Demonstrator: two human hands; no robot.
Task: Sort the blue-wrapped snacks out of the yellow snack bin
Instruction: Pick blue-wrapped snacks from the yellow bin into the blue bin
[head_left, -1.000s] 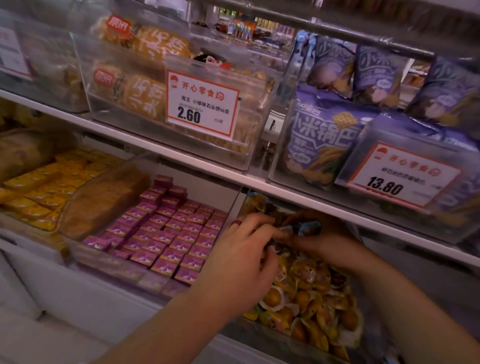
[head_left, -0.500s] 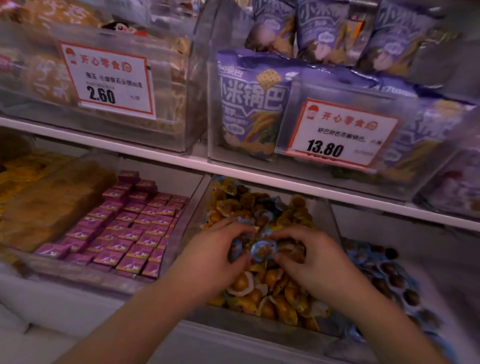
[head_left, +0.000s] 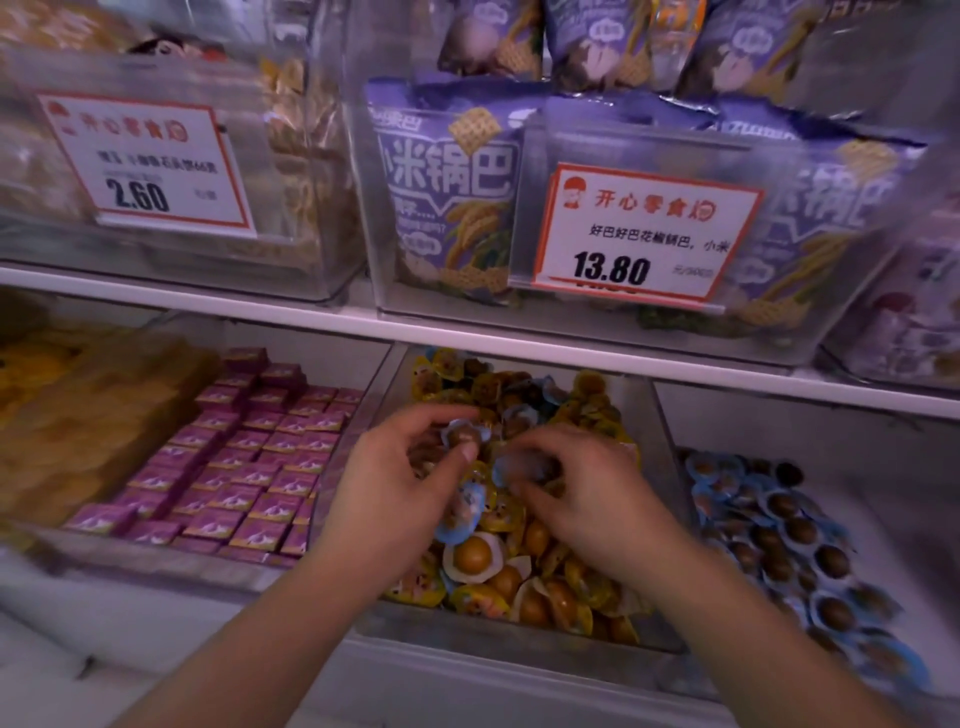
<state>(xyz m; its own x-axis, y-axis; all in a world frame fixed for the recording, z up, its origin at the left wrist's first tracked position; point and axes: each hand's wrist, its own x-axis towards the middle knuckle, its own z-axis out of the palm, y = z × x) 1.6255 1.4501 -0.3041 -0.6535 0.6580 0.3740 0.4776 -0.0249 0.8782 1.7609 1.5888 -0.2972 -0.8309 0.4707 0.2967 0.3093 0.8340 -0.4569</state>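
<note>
A clear bin (head_left: 519, 631) on the lower shelf holds several yellow-wrapped snacks (head_left: 483, 597) with a few blue-wrapped ones mixed in. Both my hands are inside it. My left hand (head_left: 395, 493) pinches a blue-wrapped snack (head_left: 464, 435) between thumb and fingers, and another blue wrapper (head_left: 462, 514) shows under its palm. My right hand (head_left: 587, 488) has its fingers curled round a second blue-wrapped snack (head_left: 511, 467). More blue wrappers (head_left: 535, 395) lie at the back of the bin.
To the right, another bin (head_left: 862, 680) holds several blue-wrapped snacks (head_left: 779, 525). On the left is a bin of purple boxes (head_left: 249, 467). The white shelf edge (head_left: 519, 343) hangs just above the bin, with price tags (head_left: 644, 234) and purple bags over it.
The view has swung right and closer, bringing the blue bin into sight. My left hand now lifts a blue-wrapped snack a little higher, and my right hand grips another one.
</note>
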